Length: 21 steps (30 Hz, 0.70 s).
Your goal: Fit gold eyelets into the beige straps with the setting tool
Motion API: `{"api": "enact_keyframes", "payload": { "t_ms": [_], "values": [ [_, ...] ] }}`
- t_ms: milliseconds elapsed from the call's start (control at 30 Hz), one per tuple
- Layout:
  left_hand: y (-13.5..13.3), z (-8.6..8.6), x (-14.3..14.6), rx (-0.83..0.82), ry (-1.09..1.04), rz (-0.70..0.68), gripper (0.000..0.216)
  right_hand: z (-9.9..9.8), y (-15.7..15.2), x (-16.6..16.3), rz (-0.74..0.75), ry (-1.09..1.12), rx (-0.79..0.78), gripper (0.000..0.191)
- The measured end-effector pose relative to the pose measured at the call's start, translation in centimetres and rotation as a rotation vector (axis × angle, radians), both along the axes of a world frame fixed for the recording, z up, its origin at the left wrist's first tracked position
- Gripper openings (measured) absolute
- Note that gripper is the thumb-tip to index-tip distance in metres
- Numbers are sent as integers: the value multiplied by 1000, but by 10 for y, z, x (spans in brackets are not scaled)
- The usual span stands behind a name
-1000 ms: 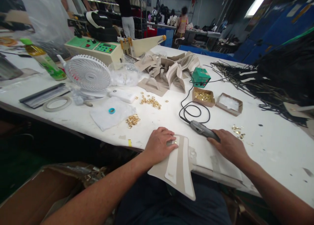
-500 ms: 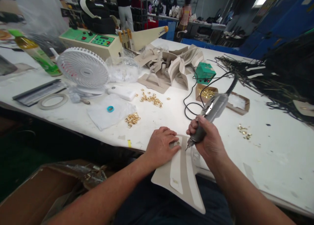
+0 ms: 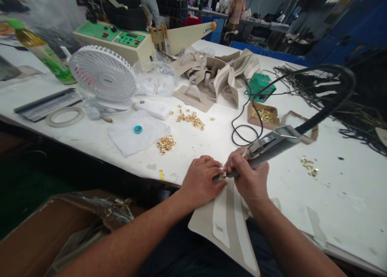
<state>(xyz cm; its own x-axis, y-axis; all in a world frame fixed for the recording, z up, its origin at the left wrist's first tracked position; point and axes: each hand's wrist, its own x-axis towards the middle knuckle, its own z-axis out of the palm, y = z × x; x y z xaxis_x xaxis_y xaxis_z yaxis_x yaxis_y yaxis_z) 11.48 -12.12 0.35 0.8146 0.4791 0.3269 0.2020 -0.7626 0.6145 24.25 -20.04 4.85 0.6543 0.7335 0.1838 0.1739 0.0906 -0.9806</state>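
Observation:
My right hand (image 3: 249,174) is wrapped round a grey electric screwdriver (image 3: 273,146), which leans with its black cable end up to the right. Its tip meets the upper end of a beige leather-like panel (image 3: 211,224) with white strips, close to my left fingers. The exact contact point is partly hidden by my hands. My left hand (image 3: 203,179) lies on the panel's upper left, thumb and forefinger apart on either side of the tip. The panel hangs over the table's front edge onto my lap. A small brass-coloured fitting (image 3: 219,228) shows near its lower end.
Gold ring-like fittings (image 3: 165,144) lie in piles on the white table (image 3: 193,148). A white fan (image 3: 104,77), a bottle (image 3: 45,55) and a tape roll (image 3: 65,116) stand left. Beige pieces (image 3: 211,75), a green box (image 3: 261,86) and a carton of brass parts (image 3: 263,115) lie behind.
The screwdriver has tilted lower to the right, and its tip has moved left to the fitting spot beside my left fingers. My left hand stays on the panel. The view has shifted slightly.

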Motion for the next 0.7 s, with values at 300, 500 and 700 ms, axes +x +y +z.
{"api": "enact_keyframes", "payload": {
  "t_ms": [300,500,700],
  "values": [
    [0,0,0,7,-1,-7,11,-8,1,2,5,-28,22,43],
    [0,-4,1,17,-25,4,16,-15,1,3,64,-9,156,32],
    [-2,-6,2,19,-11,29,8,-19,0,7,133,-36,140,28]
  ]
}}
